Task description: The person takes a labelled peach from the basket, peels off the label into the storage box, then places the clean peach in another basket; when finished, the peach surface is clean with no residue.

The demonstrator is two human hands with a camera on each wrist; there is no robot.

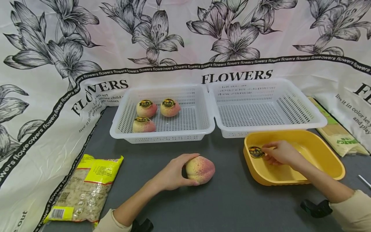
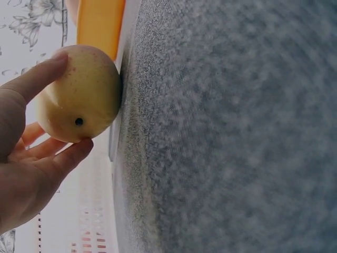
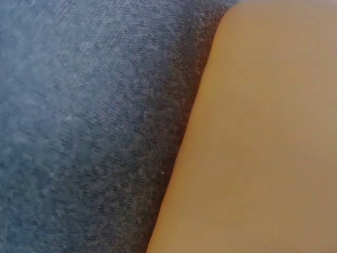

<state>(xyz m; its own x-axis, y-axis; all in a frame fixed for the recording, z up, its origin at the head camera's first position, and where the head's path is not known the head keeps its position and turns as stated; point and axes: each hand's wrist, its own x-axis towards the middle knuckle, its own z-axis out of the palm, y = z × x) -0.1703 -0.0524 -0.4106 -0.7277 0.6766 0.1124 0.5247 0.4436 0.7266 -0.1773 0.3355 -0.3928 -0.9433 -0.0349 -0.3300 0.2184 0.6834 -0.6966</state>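
One peach (image 1: 200,169) stripped in the left hand (image 1: 171,175); right hand (image 1: 282,153) pinches its sticker (image 1: 256,152) over the yellow tub (image 1: 333,161); three stickered peaches (image 1: 146,108) wait.

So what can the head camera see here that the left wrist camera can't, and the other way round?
Only the head view shows the right hand pinching a round sticker inside the yellow tub, the three stickered peaches in the left white basket, the bare right basket, and the snack bag. Only the left wrist view shows the peach's underside with its small dark spot. Both show the left hand holding the peach on the grey table, plus part of the yellow tub.
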